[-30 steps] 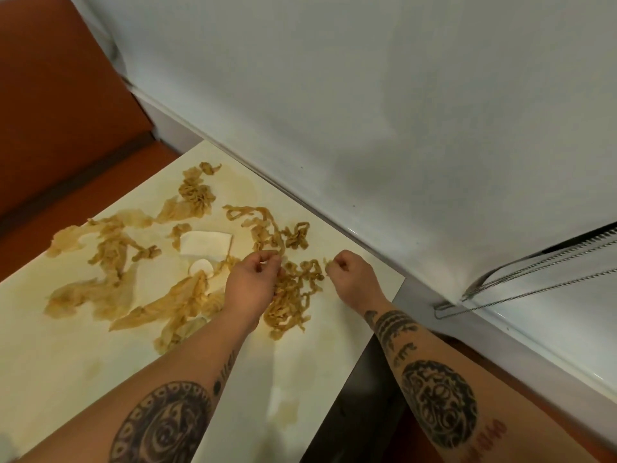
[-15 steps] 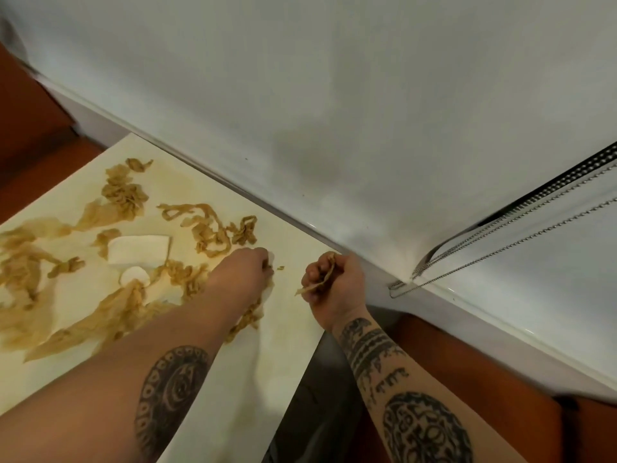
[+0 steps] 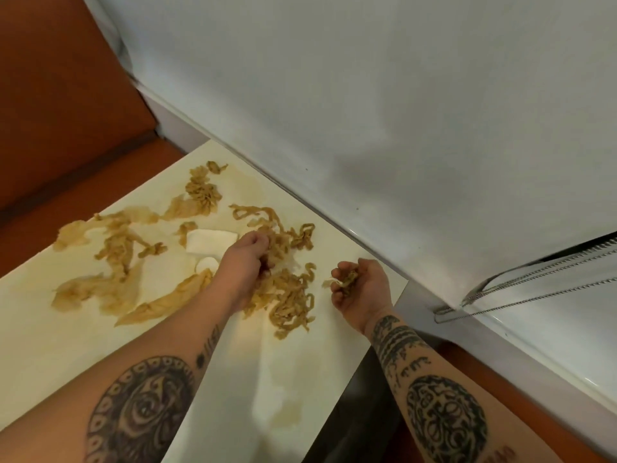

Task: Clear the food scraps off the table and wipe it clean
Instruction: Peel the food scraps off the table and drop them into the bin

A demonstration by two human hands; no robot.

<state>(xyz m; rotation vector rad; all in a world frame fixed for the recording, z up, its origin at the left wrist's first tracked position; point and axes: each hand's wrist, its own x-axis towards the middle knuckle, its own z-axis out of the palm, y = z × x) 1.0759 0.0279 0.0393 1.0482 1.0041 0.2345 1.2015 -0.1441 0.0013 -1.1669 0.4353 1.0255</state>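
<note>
While the left hand [image 3: 245, 267] lies amid the food scraps [image 3: 117, 248] strewn over the pale bench [image 3: 66, 345], its fingers [image 3: 258, 242] are curled downward into a tangle of tan noodle-like strips [image 3: 290, 295] and grip several strands at the tangle's far end. Right hand [image 3: 362, 289]: palm turned upward near the bench's right edge, close to the wall, with fingers [image 3: 336, 273] curled loosely around a small clump of scraps [image 3: 347, 280], one pale shred protruding to the left. Remaining scraps lie on the far half of the bench. They include crinkled strips toward the far corner, thin translucent sheets [image 3: 83, 292] to the left, a white rectangular piece [image 3: 212, 242] just beside the left hand, and a smaller rounded white piece [image 3: 207, 262] touching the wrist side of that hand. Brownish stains [image 3: 283, 419] mark the near bench surface between the two tattooed forearms. A white wall [image 3: 367, 111] borders the bench on the right, carrying a looped bead chain [image 3: 534, 289]. An orange seat [image 3: 66, 95] stands beyond the far edge.
</note>
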